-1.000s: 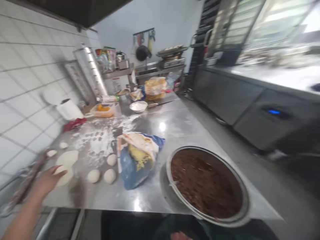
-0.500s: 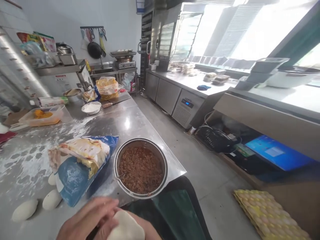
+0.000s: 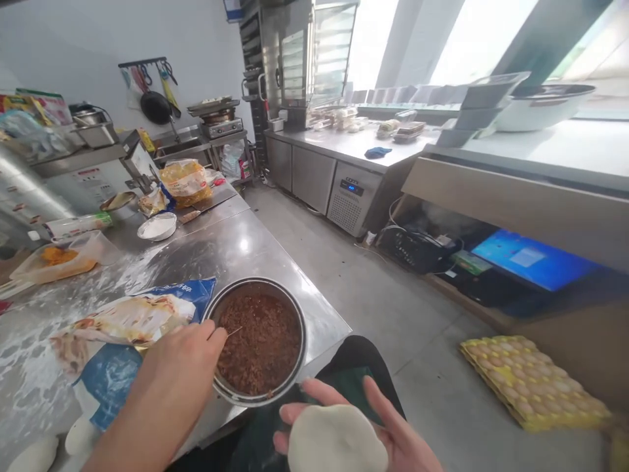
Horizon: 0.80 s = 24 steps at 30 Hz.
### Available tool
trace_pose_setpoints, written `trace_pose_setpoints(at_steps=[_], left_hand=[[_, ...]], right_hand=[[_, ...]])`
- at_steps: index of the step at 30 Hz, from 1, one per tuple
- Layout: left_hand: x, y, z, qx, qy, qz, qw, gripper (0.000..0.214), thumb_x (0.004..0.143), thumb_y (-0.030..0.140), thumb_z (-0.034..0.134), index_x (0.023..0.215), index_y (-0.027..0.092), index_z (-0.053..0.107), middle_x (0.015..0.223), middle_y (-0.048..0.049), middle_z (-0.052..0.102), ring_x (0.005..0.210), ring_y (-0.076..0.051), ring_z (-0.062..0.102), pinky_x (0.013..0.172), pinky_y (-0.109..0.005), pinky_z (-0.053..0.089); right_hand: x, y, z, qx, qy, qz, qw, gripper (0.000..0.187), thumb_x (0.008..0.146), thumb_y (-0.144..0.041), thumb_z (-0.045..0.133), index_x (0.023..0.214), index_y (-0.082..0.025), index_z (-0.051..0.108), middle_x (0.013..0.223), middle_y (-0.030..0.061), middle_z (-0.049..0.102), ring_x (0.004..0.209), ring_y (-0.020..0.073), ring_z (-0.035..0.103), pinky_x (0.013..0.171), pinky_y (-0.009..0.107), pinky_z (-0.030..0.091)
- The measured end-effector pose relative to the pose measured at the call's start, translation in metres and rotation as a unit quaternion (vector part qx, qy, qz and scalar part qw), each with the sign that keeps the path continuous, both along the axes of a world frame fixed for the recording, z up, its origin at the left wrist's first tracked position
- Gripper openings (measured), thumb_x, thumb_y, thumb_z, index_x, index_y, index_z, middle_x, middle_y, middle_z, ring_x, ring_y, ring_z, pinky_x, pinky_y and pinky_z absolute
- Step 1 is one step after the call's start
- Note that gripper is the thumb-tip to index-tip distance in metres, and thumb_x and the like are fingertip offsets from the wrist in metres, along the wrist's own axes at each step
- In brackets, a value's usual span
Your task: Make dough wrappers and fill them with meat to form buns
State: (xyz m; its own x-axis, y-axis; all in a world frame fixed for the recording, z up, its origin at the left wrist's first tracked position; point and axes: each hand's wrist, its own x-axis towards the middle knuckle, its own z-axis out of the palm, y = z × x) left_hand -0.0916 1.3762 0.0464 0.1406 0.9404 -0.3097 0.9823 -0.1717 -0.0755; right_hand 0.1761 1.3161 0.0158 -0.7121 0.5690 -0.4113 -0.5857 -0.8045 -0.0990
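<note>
My left hand [image 3: 184, 357] pinches a spoon handle [image 3: 230, 332] in the minced-filling bowl [image 3: 259, 341]; my right hand [image 3: 373, 426], spread, cradles a dough disc [image 3: 337, 440].

Steel worktable [image 3: 255, 242]: blue-and-white printed plastic bag [image 3: 122, 328] near the front edge; white dough balls [image 3: 29, 452] at the front left corner; shallow white flour bowl [image 3: 156, 227] and clear tub of orange filling [image 3: 59, 257] (partly blurred) farther back. Yellow egg tray [image 3: 533, 390] on the floor.
</note>
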Motion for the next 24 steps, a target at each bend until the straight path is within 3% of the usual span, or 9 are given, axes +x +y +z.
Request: trace_pose_setpoints(at_steps=[2,5,8,11,13,16,20,24], left_hand=[[0.001,0.008,-0.003,-0.024,-0.016,-0.018,0.999,0.039,0.092,0.006,0.044,0.108,0.030,0.069,0.100,-0.0037,0.072,0.094,-0.024,0.072,0.077,-0.037,0.050],[0.011,0.016,-0.019,-0.047,-0.012,-0.051,0.998,0.041,0.089,0.000,0.039,0.104,0.025,0.068,0.102,-0.0062,0.072,0.097,-0.026,0.072,0.081,-0.039,0.051],[0.017,0.012,-0.031,-0.070,-0.037,-0.069,0.994,0.038,0.088,0.000,0.039,0.097,0.024,0.066,0.098,-0.0064,0.073,0.093,-0.026,0.073,0.077,-0.038,0.051],[0.012,0.002,-0.023,-0.094,-0.111,-0.089,0.985,0.031,0.093,0.008,0.043,0.093,0.028,0.066,0.092,-0.0039,0.072,0.087,-0.021,0.073,0.072,-0.033,0.049],[0.006,0.001,-0.013,-0.084,-0.120,-0.092,0.985,0.029,0.096,0.013,0.044,0.095,0.031,0.066,0.091,-0.0028,0.071,0.084,-0.019,0.073,0.069,-0.031,0.048],[0.001,0.015,-0.004,-0.036,-0.016,-0.079,0.996,0.034,0.093,0.009,0.043,0.102,0.031,0.067,0.098,-0.0034,0.070,0.078,-0.020,0.072,0.064,-0.031,0.046],[0.008,0.045,-0.015,0.048,0.092,-0.086,0.991,0.039,0.090,0.001,0.036,0.101,0.020,0.068,0.105,-0.0096,0.068,0.083,-0.024,0.073,0.066,-0.034,0.049],[0.012,0.046,-0.025,-0.033,0.044,-0.095,0.994,0.037,0.089,0.003,0.039,0.096,0.020,0.072,0.104,-0.0098,0.069,0.078,-0.023,0.072,0.065,-0.034,0.049]], right_hand=[[0.004,0.000,-0.007,-0.046,-0.009,-0.019,0.999,0.057,0.089,-0.061,0.065,0.121,-0.016,0.077,0.125,0.0152,0.077,0.116,0.0340,0.070,0.101,0.047,0.053],[0.000,-0.002,-0.020,-0.088,-0.065,-0.075,0.991,0.046,0.086,-0.045,0.073,0.117,-0.012,0.079,0.119,0.0151,0.079,0.110,0.0288,0.074,0.099,0.039,0.056],[-0.006,0.001,-0.025,-0.087,-0.122,-0.154,0.977,0.046,0.084,-0.046,0.076,0.115,-0.012,0.080,0.120,0.0165,0.079,0.115,0.0317,0.073,0.106,0.042,0.054],[-0.009,0.008,-0.023,-0.067,-0.150,-0.193,0.967,0.046,0.083,-0.049,0.077,0.110,-0.011,0.081,0.118,0.0188,0.079,0.115,0.0356,0.073,0.109,0.048,0.053],[-0.008,0.013,-0.021,-0.061,-0.146,-0.193,0.968,0.047,0.082,-0.048,0.078,0.109,-0.010,0.082,0.118,0.0196,0.079,0.116,0.0363,0.073,0.111,0.048,0.051],[-0.008,0.016,-0.021,-0.059,-0.137,-0.178,0.973,0.048,0.082,-0.049,0.078,0.108,-0.009,0.082,0.119,0.0196,0.079,0.116,0.0353,0.073,0.115,0.047,0.049],[-0.007,0.015,-0.021,-0.055,-0.154,-0.175,0.971,0.049,0.083,-0.049,0.077,0.112,-0.009,0.081,0.122,0.0193,0.078,0.122,0.0352,0.071,0.118,0.046,0.046],[-0.008,0.013,-0.020,-0.061,-0.134,-0.162,0.976,0.052,0.083,-0.049,0.077,0.114,-0.007,0.080,0.123,0.0206,0.077,0.123,0.0356,0.070,0.117,0.045,0.048]])
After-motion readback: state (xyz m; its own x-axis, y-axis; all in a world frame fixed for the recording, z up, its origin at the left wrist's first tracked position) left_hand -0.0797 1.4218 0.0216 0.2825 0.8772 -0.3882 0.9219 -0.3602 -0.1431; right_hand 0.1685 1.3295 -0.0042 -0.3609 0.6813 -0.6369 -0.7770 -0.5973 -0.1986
